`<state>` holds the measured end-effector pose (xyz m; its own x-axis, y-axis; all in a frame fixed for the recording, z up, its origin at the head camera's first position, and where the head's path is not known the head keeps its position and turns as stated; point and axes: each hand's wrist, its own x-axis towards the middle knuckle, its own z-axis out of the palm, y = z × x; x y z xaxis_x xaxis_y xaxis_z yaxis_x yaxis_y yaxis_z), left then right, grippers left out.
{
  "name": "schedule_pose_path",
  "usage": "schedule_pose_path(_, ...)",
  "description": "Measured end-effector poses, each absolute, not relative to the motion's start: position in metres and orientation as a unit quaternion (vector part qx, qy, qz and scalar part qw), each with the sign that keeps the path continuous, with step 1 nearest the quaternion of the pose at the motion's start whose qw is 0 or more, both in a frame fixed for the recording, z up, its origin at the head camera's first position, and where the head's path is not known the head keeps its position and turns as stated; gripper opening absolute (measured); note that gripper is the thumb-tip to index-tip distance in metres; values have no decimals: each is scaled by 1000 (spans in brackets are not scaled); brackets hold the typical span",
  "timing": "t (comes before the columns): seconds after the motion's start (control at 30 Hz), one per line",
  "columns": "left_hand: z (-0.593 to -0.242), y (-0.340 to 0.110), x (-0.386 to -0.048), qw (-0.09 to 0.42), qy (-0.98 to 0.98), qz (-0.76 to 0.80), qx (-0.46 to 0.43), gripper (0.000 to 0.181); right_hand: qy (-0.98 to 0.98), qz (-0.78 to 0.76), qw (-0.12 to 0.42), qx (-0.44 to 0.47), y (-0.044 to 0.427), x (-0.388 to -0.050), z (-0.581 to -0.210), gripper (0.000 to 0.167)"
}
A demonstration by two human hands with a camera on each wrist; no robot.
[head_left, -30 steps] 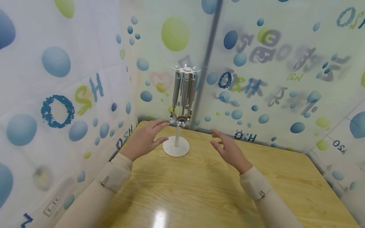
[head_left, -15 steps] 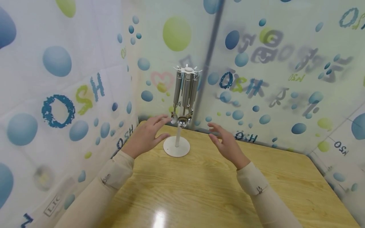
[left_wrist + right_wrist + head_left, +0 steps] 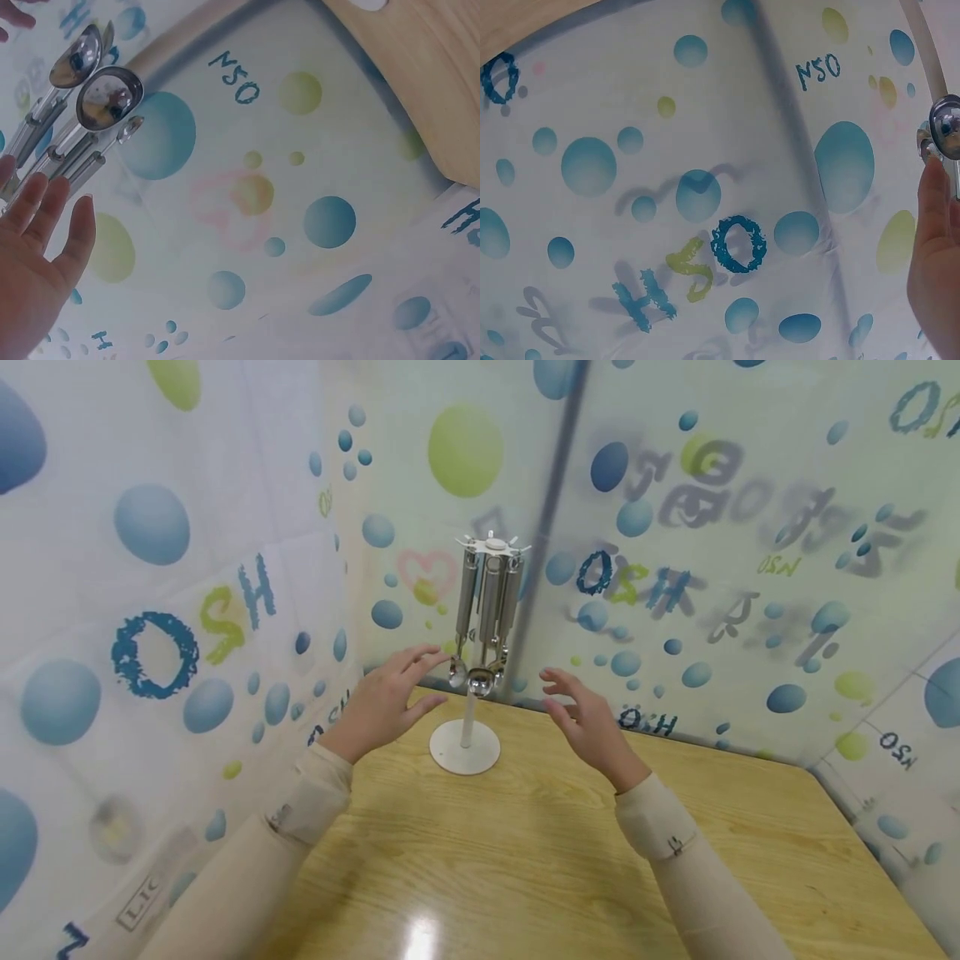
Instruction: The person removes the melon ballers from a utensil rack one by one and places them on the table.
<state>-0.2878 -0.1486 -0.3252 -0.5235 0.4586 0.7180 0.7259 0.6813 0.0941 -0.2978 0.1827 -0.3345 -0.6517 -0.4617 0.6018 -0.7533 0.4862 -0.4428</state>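
Note:
Several metal ladles and spoons (image 3: 489,602) hang by their handles from a white utensil stand (image 3: 465,758) near the back of the table. My left hand (image 3: 386,703) is held just left of the stand, fingers extended towards the hanging bowls; contact cannot be told. Loosely bent, the fingers of my right hand (image 3: 592,725) hover to the right of the stand, holding nothing. In the left wrist view, a ladle bowl (image 3: 110,98) shows beyond the fingers of the left hand (image 3: 37,262). At the right wrist view's edge, the right hand (image 3: 937,255) appears below a shiny bowl (image 3: 946,124).
The wooden table (image 3: 480,852) extends in front of the stand and to its right. Patterned curtain-like walls (image 3: 247,468) enclose the left and back sides, close behind the stand. A dark vertical seam (image 3: 555,485) runs behind the stand.
Both hands have risen slightly. My right hand has moved left, closer to the stand, while the left hand stays beside it. The stand and utensils look unmoved.

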Motion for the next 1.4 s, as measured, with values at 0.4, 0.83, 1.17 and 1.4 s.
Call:
schedule_pose_path(0.4, -299, -151, -301, 348, -853, -213, -325, 56, -832, 374, 188, 364, 172, -306, -326, 44)
schedule_pose_path(0.83, -269, -145, -314, 349, -854, -241, -302, 54, -831, 376, 190, 362, 161, -310, -322, 43)
schedule_pose_path(1.17, -246, -140, -324, 359, -847, -277, -277, 42, -821, 398, 199, 358, 153, -314, -318, 43)
schedule_pose_path(1.4, -221, -133, -338, 367, -843, -293, -263, 43, -817, 415, 192, 351, 148, -317, -320, 44)
